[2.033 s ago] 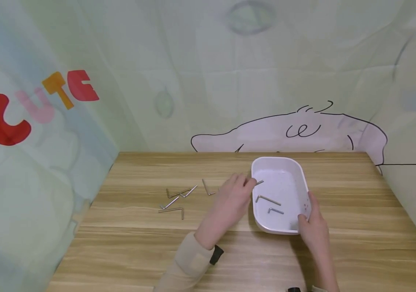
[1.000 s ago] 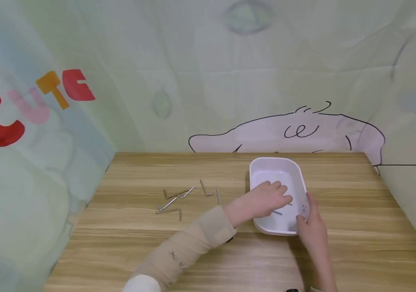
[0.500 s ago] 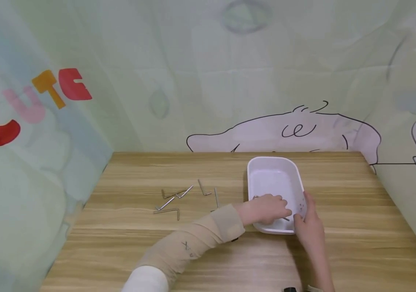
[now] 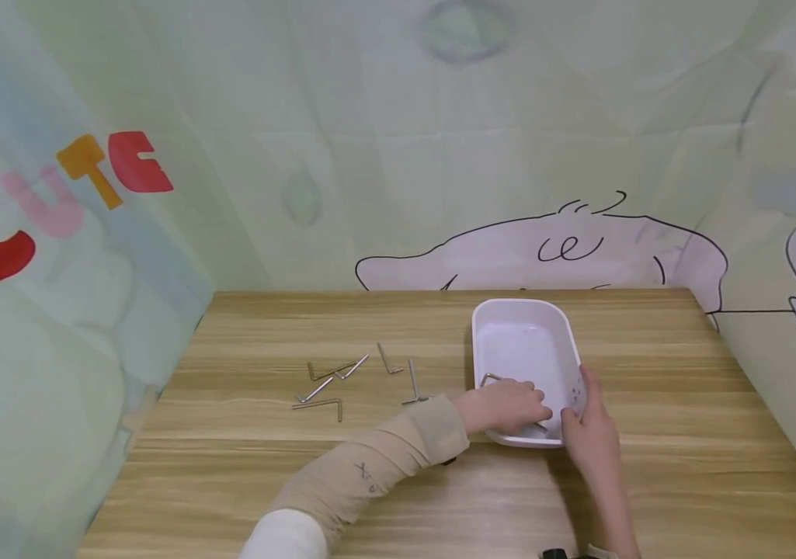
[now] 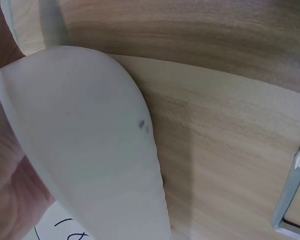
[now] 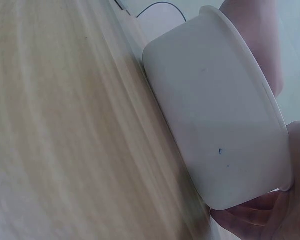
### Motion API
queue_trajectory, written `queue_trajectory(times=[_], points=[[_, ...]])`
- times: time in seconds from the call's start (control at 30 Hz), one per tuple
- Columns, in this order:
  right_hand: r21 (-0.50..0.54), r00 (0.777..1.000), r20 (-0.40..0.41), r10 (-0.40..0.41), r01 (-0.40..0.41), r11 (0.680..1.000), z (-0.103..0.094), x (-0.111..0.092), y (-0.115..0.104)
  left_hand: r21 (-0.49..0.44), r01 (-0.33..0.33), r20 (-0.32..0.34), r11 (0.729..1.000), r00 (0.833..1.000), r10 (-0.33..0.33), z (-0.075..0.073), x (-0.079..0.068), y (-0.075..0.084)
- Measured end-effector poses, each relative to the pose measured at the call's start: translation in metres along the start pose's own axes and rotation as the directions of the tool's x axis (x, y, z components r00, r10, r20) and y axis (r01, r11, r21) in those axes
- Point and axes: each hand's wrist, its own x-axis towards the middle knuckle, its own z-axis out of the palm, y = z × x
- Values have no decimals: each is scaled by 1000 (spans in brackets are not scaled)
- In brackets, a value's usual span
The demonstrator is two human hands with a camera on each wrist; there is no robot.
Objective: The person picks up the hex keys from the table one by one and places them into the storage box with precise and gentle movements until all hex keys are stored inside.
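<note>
The right hand [image 4: 593, 427] holds the white tray [image 4: 523, 307] by its near right side, thumb over the rim and fingers outside. My left hand [image 4: 509, 405] reaches over the tray's left wall, back of the hand up and fingers bent down inside. A thin hex key end [image 4: 541, 427] sticks out by its fingertips; the palm side is hidden. Another hex key [image 4: 488, 377] shows its bend beside the tray's left wall, partly under the hand. In the left wrist view the tray's outer wall [image 5: 90, 135] fills the middle.
Left of the tray, several L-shaped hex keys lie on the wooden table: a crossed pair [image 4: 349, 368], a brownish one [image 4: 328, 402] in front, and one [image 4: 414, 380] close to the left sleeve [image 4: 377, 458]. A printed cloth backdrop [image 4: 286, 155] stands behind the table.
My left hand carried a hex key over the tray's left rim and down inside, then shifted toward the tray's near end. The right hand keeps its hold on the tray.
</note>
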Motion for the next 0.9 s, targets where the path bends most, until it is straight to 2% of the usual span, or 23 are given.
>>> queue_trajectory(times=[0.2,0.53,0.9], points=[[1,1000,-2,0,0,1000,0,0,1,-8,-9,7,1000,1000,9,1,1,0],[-7,1000,23,10,-10,1000,-1,1,0,-11,16,1,1000,1000,-16,4,2,-1],[-3,1000,0,3,-3,1000,0,0,1,-73,42,-44,996,998,-45,6,-4,-8]])
